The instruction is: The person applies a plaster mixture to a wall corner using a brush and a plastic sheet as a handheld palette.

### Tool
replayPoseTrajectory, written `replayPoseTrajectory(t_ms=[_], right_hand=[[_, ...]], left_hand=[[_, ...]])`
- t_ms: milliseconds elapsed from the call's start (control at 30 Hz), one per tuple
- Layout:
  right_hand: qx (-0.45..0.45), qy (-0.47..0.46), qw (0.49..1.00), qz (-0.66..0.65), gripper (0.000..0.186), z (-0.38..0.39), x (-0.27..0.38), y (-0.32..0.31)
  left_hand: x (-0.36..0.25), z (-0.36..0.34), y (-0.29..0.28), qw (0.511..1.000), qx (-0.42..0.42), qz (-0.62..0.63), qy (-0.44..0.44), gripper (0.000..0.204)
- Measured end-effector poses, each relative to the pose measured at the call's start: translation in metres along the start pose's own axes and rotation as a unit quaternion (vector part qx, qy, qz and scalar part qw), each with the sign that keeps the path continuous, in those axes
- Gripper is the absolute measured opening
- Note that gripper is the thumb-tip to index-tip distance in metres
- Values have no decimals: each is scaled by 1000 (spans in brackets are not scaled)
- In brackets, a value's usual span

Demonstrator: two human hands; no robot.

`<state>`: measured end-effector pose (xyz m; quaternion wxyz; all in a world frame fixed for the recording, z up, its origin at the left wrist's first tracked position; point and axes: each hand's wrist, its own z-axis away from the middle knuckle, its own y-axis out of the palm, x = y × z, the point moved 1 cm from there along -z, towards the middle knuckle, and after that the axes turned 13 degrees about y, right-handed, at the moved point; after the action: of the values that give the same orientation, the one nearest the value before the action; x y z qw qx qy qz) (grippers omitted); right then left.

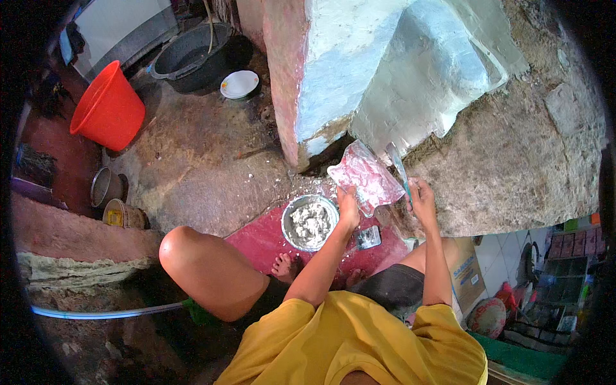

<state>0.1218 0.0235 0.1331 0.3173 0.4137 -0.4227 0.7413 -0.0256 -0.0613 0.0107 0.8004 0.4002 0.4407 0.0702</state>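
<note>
Near the centre of the frame: a clear plastic bag (364, 176) is being held up in front of the painted wall corner (333, 96).
Bag: it is looking pinkish and crumpled, and it is hanging a little right of centre, above the red mat (263, 240).
Left hand (348, 208): it is closing its fingers on the lower edge of the bag, so the grip is tight on the plastic.
Right hand (422, 199): it is gripping a thin blue-green tool (399, 168), which is pointing up beside the right edge of the bag; the fingers are curled fully around it.
Metal bowl (310, 222): it is sitting on the red mat just left of the left hand, and it is holding white lumpy paste.
Small packet (368, 237): it is lying on the mat below the hands.
Upper left of the frame: a red bucket (108, 108), a dark basin (192, 59) and a white plate (239, 83) are standing on the ground, well apart from the hands.
Left edge: two small metal pots (106, 186) are sitting near the bent knee (183, 247).
</note>
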Motion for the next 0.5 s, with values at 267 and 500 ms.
replayPoseTrajectory(t_ms=[267, 500], right_hand=[[17, -11, 996, 92, 21, -14, -10, 8], [28, 28, 999, -22, 27, 7, -2, -14]], left_hand=[[-5, 3, 6, 1000, 12, -9, 2, 51], [-8, 3, 6, 1000, 7, 10, 18, 53]])
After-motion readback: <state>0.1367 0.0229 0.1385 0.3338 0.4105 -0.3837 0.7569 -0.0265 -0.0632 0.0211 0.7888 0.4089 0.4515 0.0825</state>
